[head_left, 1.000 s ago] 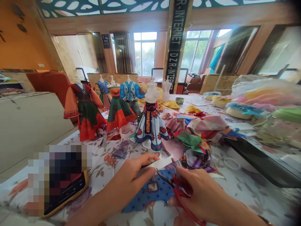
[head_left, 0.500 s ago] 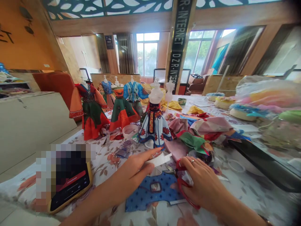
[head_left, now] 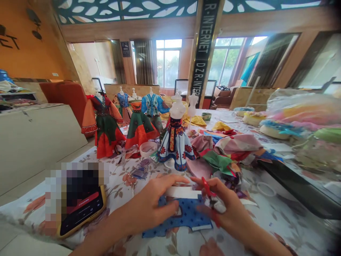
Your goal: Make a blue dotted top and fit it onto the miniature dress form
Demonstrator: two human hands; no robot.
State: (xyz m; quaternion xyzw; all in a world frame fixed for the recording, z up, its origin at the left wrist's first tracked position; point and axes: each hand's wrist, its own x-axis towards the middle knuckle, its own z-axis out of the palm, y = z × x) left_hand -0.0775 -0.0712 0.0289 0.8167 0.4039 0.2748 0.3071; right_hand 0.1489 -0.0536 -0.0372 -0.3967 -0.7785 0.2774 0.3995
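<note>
Crowding hands (head_left: 161,204) (head_left: 226,206) — right holding red scissors (head_left: 209,188), left loosely curled; dressed mannequin (head_left: 176,138) just beyond.

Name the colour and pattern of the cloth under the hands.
Blue cloth, dark little motifs; head view.

White capital letters reading "R-INTERNET" and "DZR-INTER", the latter cut off below, run down the tall black strip on the gold-edged pillar (head_left: 204,53). Dark letters "ET" stand on the flat orange wall (head_left: 53,53).
</note>
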